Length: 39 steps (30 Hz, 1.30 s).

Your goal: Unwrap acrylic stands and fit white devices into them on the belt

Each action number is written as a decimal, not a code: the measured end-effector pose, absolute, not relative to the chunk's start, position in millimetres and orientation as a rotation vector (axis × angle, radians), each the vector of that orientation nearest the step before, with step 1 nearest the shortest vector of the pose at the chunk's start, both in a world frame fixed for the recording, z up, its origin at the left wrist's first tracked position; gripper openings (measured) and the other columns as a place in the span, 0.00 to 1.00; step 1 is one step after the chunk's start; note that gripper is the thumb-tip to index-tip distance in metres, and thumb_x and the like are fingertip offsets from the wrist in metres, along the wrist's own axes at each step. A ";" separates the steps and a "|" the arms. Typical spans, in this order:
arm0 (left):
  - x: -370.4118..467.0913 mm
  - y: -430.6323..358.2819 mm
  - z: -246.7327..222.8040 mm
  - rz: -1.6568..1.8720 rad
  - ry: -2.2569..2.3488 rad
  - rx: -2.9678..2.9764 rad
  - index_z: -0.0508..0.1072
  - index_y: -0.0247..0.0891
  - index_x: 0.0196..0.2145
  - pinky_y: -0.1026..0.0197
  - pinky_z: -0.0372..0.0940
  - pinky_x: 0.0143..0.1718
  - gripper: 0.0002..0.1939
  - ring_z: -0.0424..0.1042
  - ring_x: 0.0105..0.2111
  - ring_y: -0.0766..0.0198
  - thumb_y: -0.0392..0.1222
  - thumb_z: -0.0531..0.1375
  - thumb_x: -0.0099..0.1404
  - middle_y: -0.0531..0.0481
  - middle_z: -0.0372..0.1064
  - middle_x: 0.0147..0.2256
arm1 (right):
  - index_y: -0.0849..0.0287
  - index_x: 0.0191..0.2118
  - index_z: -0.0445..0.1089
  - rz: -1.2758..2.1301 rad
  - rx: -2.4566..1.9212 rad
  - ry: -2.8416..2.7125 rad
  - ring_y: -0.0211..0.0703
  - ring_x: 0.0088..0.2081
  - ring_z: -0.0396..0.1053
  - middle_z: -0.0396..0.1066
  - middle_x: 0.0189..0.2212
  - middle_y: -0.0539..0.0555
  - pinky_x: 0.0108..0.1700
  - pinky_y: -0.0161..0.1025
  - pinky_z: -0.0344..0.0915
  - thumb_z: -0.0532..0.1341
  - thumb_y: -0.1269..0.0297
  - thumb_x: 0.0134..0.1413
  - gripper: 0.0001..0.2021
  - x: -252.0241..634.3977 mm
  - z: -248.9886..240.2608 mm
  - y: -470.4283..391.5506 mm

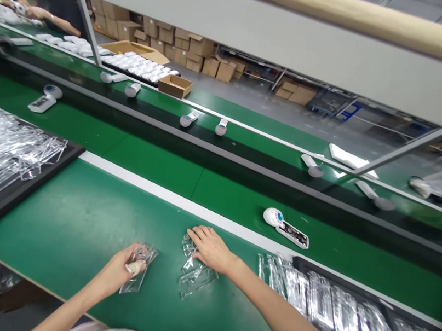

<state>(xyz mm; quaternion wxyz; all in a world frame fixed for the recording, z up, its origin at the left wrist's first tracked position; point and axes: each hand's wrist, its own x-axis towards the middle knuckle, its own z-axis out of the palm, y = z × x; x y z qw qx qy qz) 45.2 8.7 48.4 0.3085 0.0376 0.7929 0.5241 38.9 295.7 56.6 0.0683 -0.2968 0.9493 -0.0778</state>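
Observation:
My left hand (124, 270), its thumb wrapped in a pale covering, is closed on a clear plastic piece (138, 280) just above the green tabletop (92, 218). To its right, my right hand (211, 248) lies over several loose clear plastic pieces (197, 281), thumb apart from the outstretched fingers. Its palm and fingers hide part of these pieces. Beyond it, a white device (273, 217) with a round head and an uncovered circuit board in its handle lies on the green belt (155, 161).
A black tray (30, 189) heaped with clear plastic pieces stands at left. Another dark tray (298, 263) holds rows of them at right. White devices lie along the belts, one (46, 99) at far left. Two people work at back left, and cartons (188, 50) stack behind.

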 end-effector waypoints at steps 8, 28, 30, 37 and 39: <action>43.5 11.5 56.1 1.436 2.070 0.036 0.69 0.34 0.37 0.62 0.60 0.37 0.18 0.67 0.32 0.61 0.48 0.58 0.51 0.48 0.70 0.31 | 0.68 0.55 0.55 -0.432 -0.598 2.994 0.51 0.47 0.59 0.62 0.44 0.62 0.51 0.47 0.60 0.58 0.71 0.51 0.25 39.5 89.1 297.7; 46.3 14.0 45.6 1.536 1.992 0.124 0.69 0.34 0.34 0.61 0.60 0.35 0.12 0.64 0.30 0.63 0.43 0.59 0.52 0.49 0.68 0.29 | 0.62 0.35 0.66 -0.192 -0.881 2.573 0.51 0.47 0.59 0.62 0.48 0.62 0.47 0.45 0.58 0.58 0.72 0.49 0.05 88.8 95.0 267.6; 46.6 13.2 43.2 1.527 1.992 0.134 0.69 0.34 0.35 0.61 0.60 0.35 0.12 0.64 0.30 0.63 0.43 0.59 0.53 0.50 0.68 0.29 | 0.63 0.36 0.66 -0.104 -0.950 2.573 0.50 0.44 0.60 0.64 0.43 0.62 0.46 0.45 0.58 0.58 0.75 0.47 0.08 87.3 88.9 263.5; 34.9 15.1 68.3 1.299 2.116 0.331 0.67 0.36 0.34 0.63 0.61 0.34 0.09 0.67 0.31 0.63 0.44 0.54 0.59 0.51 0.69 0.30 | 0.64 0.43 0.62 -0.164 -0.918 2.588 0.49 0.41 0.61 0.65 0.39 0.59 0.45 0.44 0.59 0.55 0.80 0.43 0.17 103.2 99.2 260.6; 25.4 20.9 84.0 1.081 2.222 0.576 0.68 0.38 0.38 0.63 0.61 0.37 0.09 0.68 0.34 0.62 0.41 0.51 0.62 0.50 0.70 0.35 | 0.65 0.50 0.58 -0.257 -0.824 2.570 0.49 0.45 0.60 0.64 0.43 0.60 0.50 0.45 0.57 0.56 0.82 0.41 0.25 111.3 102.7 263.8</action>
